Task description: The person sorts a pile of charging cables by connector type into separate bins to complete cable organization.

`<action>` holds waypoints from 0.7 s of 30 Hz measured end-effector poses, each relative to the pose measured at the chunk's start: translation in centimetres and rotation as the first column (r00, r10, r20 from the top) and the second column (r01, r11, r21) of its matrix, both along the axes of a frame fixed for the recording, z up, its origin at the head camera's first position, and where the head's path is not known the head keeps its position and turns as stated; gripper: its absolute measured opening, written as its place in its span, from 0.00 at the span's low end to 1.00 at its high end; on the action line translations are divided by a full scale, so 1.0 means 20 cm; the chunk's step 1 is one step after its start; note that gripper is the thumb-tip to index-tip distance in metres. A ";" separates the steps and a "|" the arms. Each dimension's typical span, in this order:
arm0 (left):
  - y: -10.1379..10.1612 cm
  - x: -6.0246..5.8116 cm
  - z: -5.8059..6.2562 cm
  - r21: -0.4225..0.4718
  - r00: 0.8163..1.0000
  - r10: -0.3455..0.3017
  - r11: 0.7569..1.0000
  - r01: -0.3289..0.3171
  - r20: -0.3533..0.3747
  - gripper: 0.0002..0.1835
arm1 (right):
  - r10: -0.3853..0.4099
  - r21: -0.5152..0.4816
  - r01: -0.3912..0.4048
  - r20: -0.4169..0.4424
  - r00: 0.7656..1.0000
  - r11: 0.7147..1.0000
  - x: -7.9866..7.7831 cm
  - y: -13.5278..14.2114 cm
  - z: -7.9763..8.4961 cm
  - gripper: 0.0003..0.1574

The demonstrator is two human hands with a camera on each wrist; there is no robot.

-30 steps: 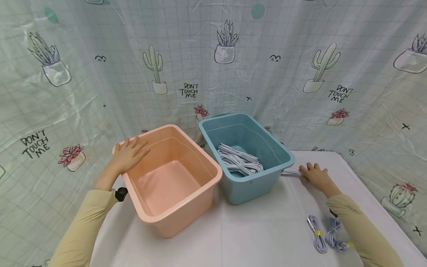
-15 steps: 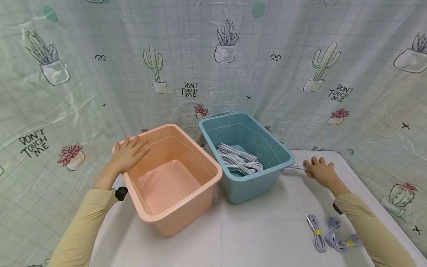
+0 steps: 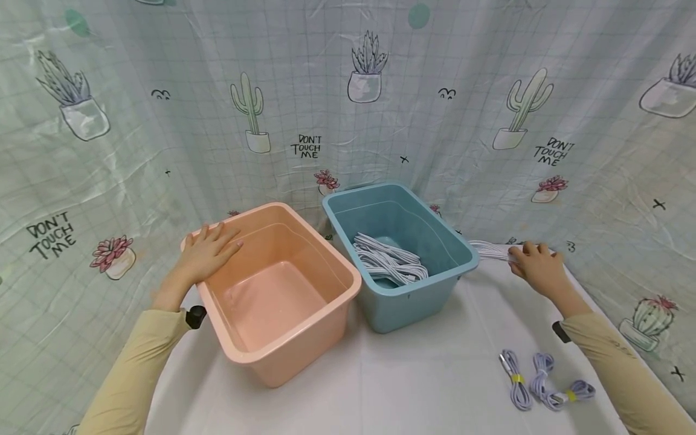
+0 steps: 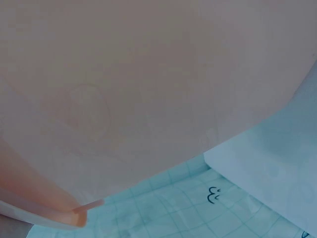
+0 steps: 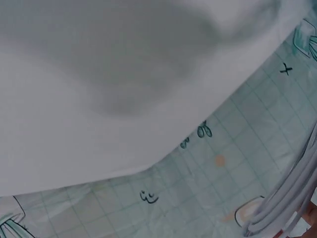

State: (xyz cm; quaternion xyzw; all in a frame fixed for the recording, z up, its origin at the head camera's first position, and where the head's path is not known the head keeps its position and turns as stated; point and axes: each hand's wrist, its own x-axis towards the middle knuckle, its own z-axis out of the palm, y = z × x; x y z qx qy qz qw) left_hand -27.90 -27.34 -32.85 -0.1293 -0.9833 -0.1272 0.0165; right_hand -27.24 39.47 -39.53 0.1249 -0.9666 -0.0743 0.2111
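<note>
My left hand (image 3: 209, 254) rests over the left rim of an empty peach plastic bin (image 3: 318, 323), fingers extended and spread. In the left wrist view the bin's wall (image 4: 148, 99) fills most of the picture. My right hand (image 3: 538, 269) pinches the end of a bundle of white cable (image 3: 489, 250) beside the blue bin's right corner. Loops of that cable (image 5: 285, 196) also show at the lower right of the right wrist view. Inside the blue plastic bin (image 3: 415, 314) lie several white cable bundles (image 3: 388, 260).
On the table's right front lie 3 lavender cables: one coiled cable (image 3: 516, 379) with a yellow tie, a second cable (image 3: 541, 377), and a third cable (image 3: 582, 391) with a yellow tie. Behind the white table (image 3: 424, 386) hangs a cactus-print curtain (image 3: 304, 78).
My right hand has moved right and back, drawing the white cable bundle away from behind the blue bin's corner. The left hand and both bins stay put.
</note>
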 end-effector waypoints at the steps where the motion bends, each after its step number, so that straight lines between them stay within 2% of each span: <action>1: 0.00 0.00 0.00 0.001 1.000 0.000 1.000 0.000 -0.001 0.32 | 0.000 -0.009 0.000 -0.008 1.000 1.000 0.00 0.00 0.02 0.13; 9: 0.00 0.01 0.01 0.001 1.000 -0.003 1.000 0.003 -0.002 0.32 | 0.021 -0.015 -0.023 -0.139 0.990 1.000 0.03 -0.01 0.14 0.14; 14: 0.00 0.01 0.01 0.000 1.000 -0.001 1.000 0.001 0.003 0.32 | -0.006 -0.016 0.004 -0.147 0.989 1.000 0.02 -0.02 0.20 0.14; 21: 0.00 0.01 0.01 0.000 1.000 0.000 1.000 0.000 0.008 0.32 | -0.051 -0.069 0.042 -0.139 0.989 0.997 0.02 -0.07 0.31 0.15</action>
